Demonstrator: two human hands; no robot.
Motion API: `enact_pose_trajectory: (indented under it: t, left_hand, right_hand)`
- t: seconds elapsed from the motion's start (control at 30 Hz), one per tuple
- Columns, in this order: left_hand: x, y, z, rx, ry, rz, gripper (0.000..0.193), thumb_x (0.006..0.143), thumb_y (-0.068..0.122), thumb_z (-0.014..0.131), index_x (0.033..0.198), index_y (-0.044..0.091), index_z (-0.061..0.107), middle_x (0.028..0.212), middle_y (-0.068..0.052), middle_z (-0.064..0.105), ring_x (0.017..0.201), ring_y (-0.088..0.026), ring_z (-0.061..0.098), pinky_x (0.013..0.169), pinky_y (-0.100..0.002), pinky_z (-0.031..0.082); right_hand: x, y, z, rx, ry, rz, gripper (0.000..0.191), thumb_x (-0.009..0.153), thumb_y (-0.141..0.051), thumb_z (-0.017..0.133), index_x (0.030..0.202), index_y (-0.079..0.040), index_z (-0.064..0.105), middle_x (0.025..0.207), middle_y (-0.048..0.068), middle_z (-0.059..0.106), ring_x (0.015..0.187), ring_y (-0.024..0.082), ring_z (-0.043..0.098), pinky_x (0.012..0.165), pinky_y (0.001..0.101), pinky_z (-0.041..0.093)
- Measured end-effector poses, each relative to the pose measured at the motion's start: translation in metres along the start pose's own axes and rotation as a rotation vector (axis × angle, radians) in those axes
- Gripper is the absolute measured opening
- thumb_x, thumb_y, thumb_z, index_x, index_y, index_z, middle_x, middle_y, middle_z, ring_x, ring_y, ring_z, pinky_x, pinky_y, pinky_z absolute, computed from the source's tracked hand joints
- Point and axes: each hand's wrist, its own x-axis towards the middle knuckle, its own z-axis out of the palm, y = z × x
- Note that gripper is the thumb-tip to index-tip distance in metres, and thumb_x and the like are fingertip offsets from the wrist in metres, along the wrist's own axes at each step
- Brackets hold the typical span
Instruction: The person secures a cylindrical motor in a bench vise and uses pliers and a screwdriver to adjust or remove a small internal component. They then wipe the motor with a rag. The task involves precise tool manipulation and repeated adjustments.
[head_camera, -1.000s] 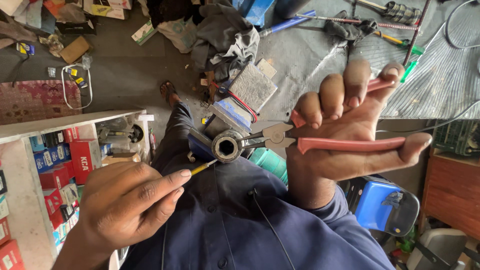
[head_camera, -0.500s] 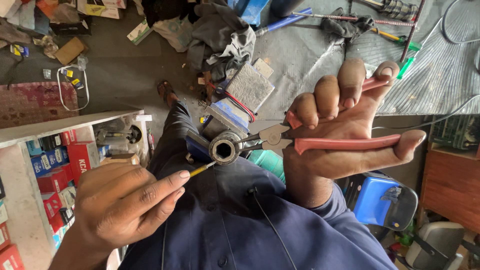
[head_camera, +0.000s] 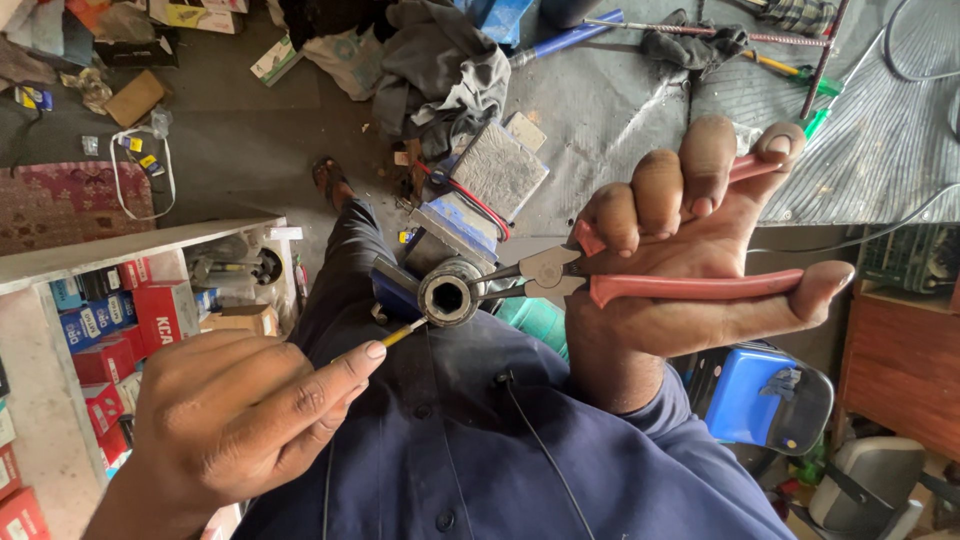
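Grey ribbed metal desk (head_camera: 880, 140) lies behind. Right hand (head_camera: 690, 260) squeezes red-handled pliers (head_camera: 640, 280) gripping a dark round metal socket (head_camera: 447, 296); left hand (head_camera: 250, 420) pinches a thin yellow-handled tool (head_camera: 398, 334).

Person, head view: wore a dark navy shirt (head_camera: 500, 450) with a buttoned front placket and small dark buttons. A thin black cord (head_camera: 530, 440) hung down the chest. Both the left hand (head_camera: 240, 420) and right hand (head_camera: 690, 250) were bare, ungloved; the fingernails were short. Trousers looked similarly dark, though partly hidden.
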Motion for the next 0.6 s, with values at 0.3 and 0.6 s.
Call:
enact_pose_trajectory:
  t: [0.3,0.6]
  left_hand:
    - [-0.0026,0.0016,0.0013,-0.022,0.006,-0.011,0.043,0.080,0.007,0.082,0.121,0.012,0.072,0.058,0.001,0.044,0.047,-0.016,0.047,0.046,-0.035,0.037]
    - [-0.0024,0.0033,0.0029,-0.023,0.013,-0.012,0.042,0.081,0.007,0.081,0.122,0.011,0.072,0.056,0.001,0.043,0.047,-0.016,0.046,0.045,-0.035,0.037]
  right_hand:
    - [-0.0009,0.0005,-0.0013,0.012,-0.005,-0.013,0.073,0.092,-0.079,0.045,0.127,-0.015,0.046,0.089,0.001,0.036,0.066,0.011,0.032,0.052,0.0268,0.034]
    - [0.0008,0.0016,-0.0055,0.022,-0.018,-0.019,0.068,0.095,-0.077,0.045,0.124,-0.015,0.046,0.089,0.000,0.037,0.063,0.010,0.030,0.050,0.0258,0.032]
